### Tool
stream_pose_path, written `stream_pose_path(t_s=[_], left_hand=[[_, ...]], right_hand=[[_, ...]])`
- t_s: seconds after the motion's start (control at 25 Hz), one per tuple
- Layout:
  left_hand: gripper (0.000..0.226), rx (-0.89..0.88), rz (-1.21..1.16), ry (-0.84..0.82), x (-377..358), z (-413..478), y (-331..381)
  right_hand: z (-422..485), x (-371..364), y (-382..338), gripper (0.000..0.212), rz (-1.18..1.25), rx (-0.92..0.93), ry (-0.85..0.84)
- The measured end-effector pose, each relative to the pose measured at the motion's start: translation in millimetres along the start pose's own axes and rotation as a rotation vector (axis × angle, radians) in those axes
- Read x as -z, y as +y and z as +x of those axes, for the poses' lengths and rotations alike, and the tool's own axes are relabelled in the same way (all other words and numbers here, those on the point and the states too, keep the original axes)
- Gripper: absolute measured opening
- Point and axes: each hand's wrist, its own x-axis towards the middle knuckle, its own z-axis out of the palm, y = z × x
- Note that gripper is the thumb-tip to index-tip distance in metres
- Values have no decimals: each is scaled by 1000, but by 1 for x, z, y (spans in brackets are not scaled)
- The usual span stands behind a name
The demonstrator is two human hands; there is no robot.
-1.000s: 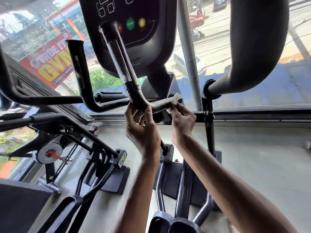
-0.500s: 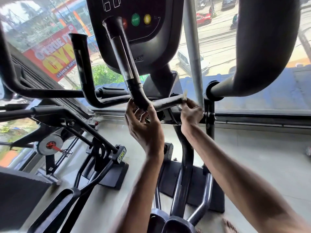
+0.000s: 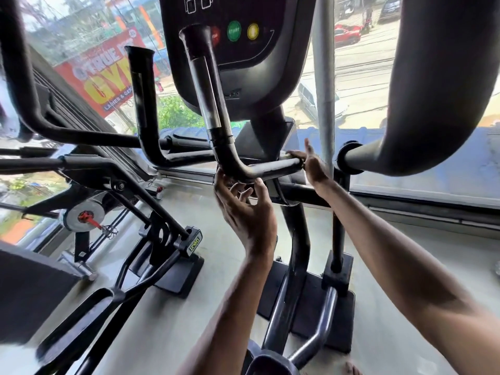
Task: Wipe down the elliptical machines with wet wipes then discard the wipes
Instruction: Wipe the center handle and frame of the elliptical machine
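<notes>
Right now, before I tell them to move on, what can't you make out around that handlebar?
- Wet wipe: only a pale sliver shows in the head view; the right hand and the handlebar hide the rest.
- Left hand: its grip under the bend is partly hidden by the bar, so contact is unclear.
- Console: its top is cut off by the frame edge.
- Button labels: too small, apart from the green START.

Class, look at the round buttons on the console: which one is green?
The middle button, marked START. The round one to its right is yellow; the one to its left is red and half hidden behind the upright handlebar.
</notes>
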Motion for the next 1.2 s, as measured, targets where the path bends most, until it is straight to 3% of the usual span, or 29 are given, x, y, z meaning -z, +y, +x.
stream_pose_path(t_s=[0.12,0.24,0.52,0.64,0.8,0.96,1.12,1.2], left_hand=[[61,2,-4,3,-1,-1,0],[58,-2,-11,12,-1,2,-1],[48,-100,11,-3,7,9,-9],[44,-156,49,-3,10,13,-11],[41,-207,83,-11,13,15,-11],[41,-203,96,-25,14,15,-11],[42,-192,95,-35,15,14,-6],[42,-185,108,-34,15,14,-5]], right_hand=[[-4,4,-7,88,-65,35,-49],[-15,9,6,98,-146,156,73],[-57,-14,39,59,-249,691,209],[-59,-21,35,67,-201,610,260],[-74,-31,43,51,-218,854,177],[-50,-16,46,72,-245,597,291],[-59,-23,43,58,-244,771,249],[-58,-19,37,65,-232,735,242]])
